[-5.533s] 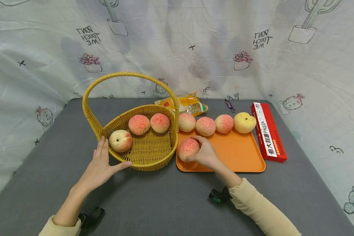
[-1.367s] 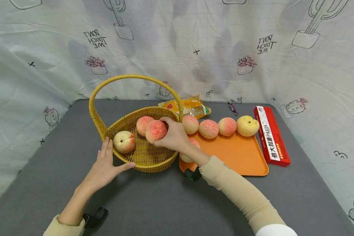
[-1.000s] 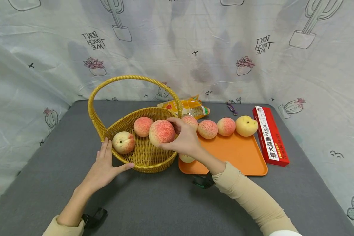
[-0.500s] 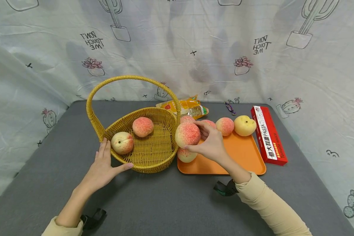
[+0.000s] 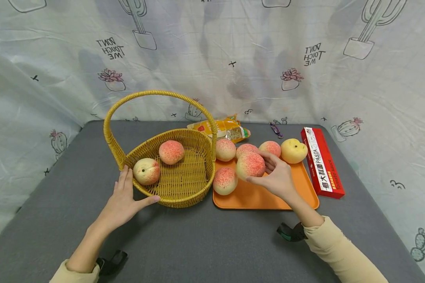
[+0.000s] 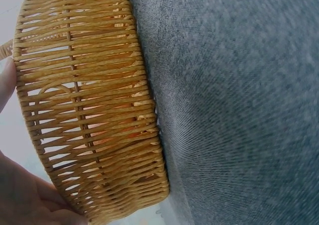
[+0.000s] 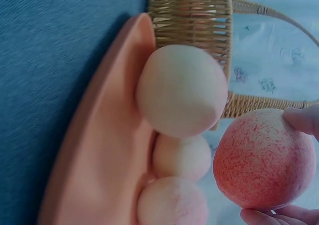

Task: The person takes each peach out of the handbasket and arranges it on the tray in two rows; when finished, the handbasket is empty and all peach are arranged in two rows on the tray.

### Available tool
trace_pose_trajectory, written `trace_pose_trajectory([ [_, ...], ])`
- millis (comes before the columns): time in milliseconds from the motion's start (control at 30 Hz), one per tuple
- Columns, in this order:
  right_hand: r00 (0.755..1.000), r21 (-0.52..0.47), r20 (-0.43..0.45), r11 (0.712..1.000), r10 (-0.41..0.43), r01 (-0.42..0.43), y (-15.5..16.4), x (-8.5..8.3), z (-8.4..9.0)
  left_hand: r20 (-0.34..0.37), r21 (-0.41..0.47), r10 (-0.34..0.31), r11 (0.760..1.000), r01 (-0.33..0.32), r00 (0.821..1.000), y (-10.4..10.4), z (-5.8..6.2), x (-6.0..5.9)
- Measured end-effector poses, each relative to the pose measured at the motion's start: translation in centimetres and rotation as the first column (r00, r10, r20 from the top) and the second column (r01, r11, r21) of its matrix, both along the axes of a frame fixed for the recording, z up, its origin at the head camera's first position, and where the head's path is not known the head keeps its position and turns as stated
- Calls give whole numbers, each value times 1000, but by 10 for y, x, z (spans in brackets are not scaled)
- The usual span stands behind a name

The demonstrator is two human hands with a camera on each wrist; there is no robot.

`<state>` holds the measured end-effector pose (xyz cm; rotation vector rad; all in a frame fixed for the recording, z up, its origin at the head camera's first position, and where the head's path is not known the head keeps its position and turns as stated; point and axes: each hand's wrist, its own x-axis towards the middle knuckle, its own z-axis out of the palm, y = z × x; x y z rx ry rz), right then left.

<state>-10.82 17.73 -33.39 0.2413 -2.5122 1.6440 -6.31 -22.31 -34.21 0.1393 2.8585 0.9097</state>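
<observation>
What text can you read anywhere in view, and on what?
"PASTA": white strip of the red box, beside Chinese characters; smaller print below is too small to read.
"DON'T TOUCH ME": backdrop cloth, printed mirrored, twice.
Yellow packet: print too small to read.
Purple candy wrapper: nothing legible.

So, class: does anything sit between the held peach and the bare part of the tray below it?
Nothing visible does. The right hand holds the peach above the tray. Other peaches lie left and behind, not under it.
</observation>
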Motion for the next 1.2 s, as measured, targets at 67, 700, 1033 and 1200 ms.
trace_pose_trajectory([
  [67,1000,1,14,1000,-11,11,3,1,-2,-7,3,-3,1000,3,1000,0,0,0],
  [700,999,374,33,927,-16,2,15,-7,-37,2,-2,9,1000,-9,1000,2,1,-1],
  [1033,994,479,73,871,83,-108,9,-12,-29,-2,3,11,1000,-11,1000,2,2,-1],
  [1200,991,480,85,867,102,-130,8,-13,-30,2,3,14,1000,-14,1000,1,2,0],
])
